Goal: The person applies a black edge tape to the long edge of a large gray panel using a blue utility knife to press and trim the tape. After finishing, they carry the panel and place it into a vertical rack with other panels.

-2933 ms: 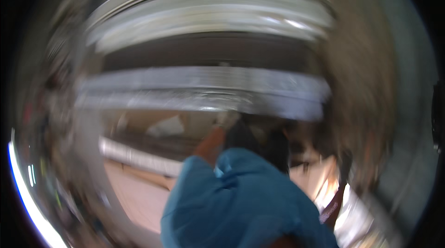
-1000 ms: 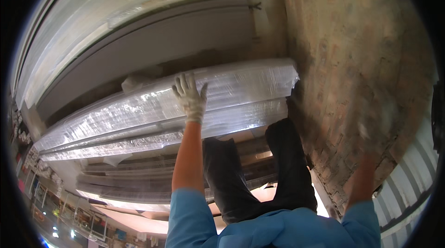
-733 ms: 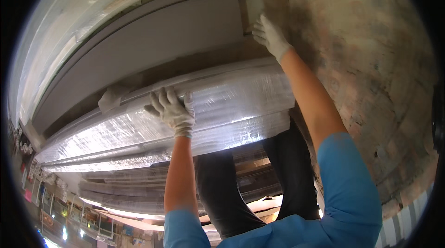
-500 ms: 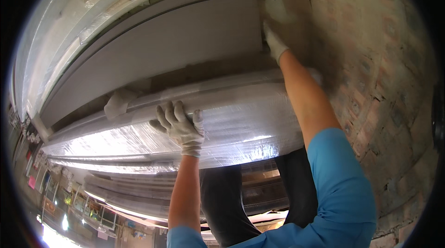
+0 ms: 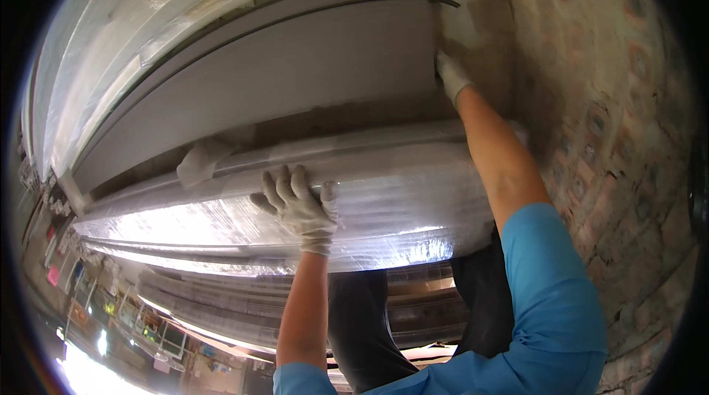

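Observation:
My left hand (image 5: 306,209), in a whitish work glove, lies with fingers spread on a long bundle (image 5: 399,195) wrapped in shiny clear plastic. The bundle stretches across in front of my legs. Beyond it is a long, flat grey panel (image 5: 310,62), with a dark strip (image 5: 332,7) along its far side that ends in a split tip. My gloved right hand (image 5: 452,79) reaches over the bundle to the panel's right end. Its fingers are bent at that edge and partly hidden, so the grip shows only in part.
A rough brick wall (image 5: 605,173) rises close on the right. Long plastic-wrapped pieces (image 5: 88,48) curve along the far left. Beneath the bundle, more long dark pieces (image 5: 221,305) are stacked near my legs. A crumpled pale wrap (image 5: 198,164) sticks up at the bundle's far edge.
The whole view has shifted slightly, so things sit a little further right and lower. My left hand stays on the bundle and my right hand stays at the panel's end.

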